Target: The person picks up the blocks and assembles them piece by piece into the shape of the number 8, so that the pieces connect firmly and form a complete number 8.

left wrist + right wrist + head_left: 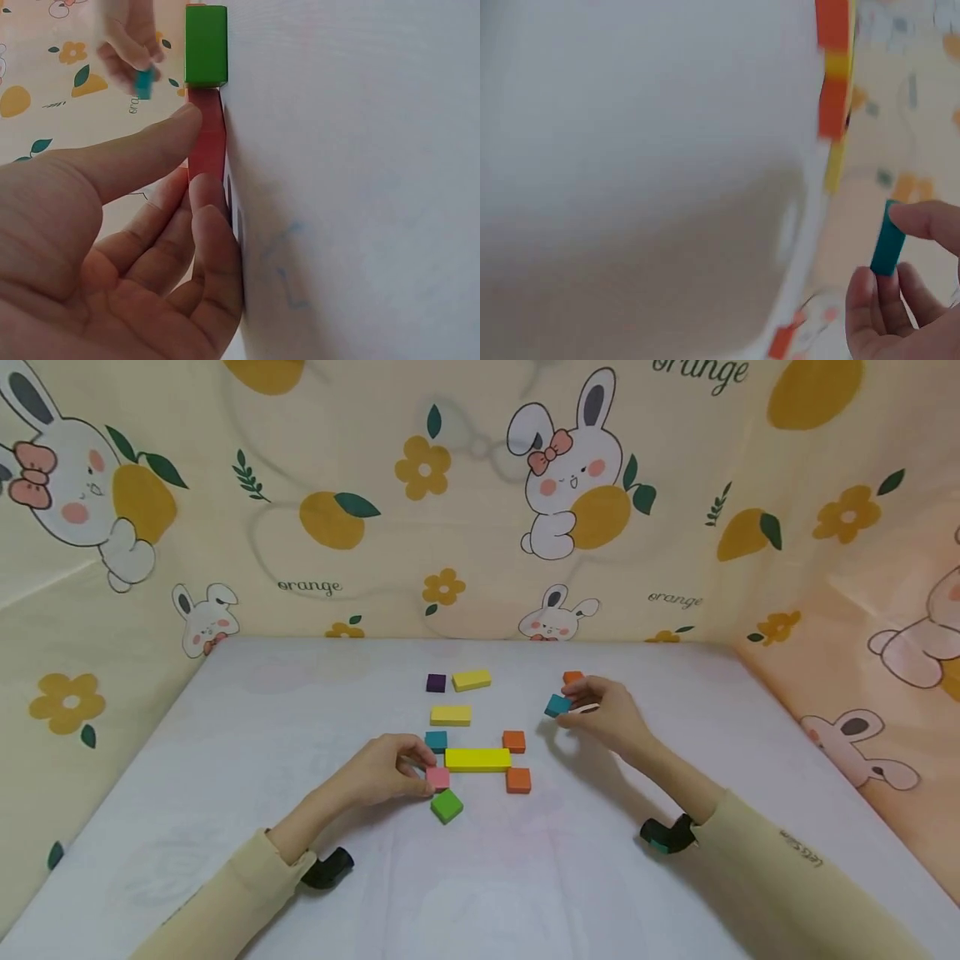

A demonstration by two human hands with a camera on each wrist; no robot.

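Your right fingers (pixel 861 300) are pinching a teal rectangular block (pixel 555 705); well apart at its eight o'clock, your left fingers (pixel 217 251) are gripping a pink square block (pixel 438 778).

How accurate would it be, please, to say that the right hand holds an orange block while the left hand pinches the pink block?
Only the colour is wrong: the right hand holds a teal block, not an orange one, as the right wrist view shows. The left hand does pinch the pink block.
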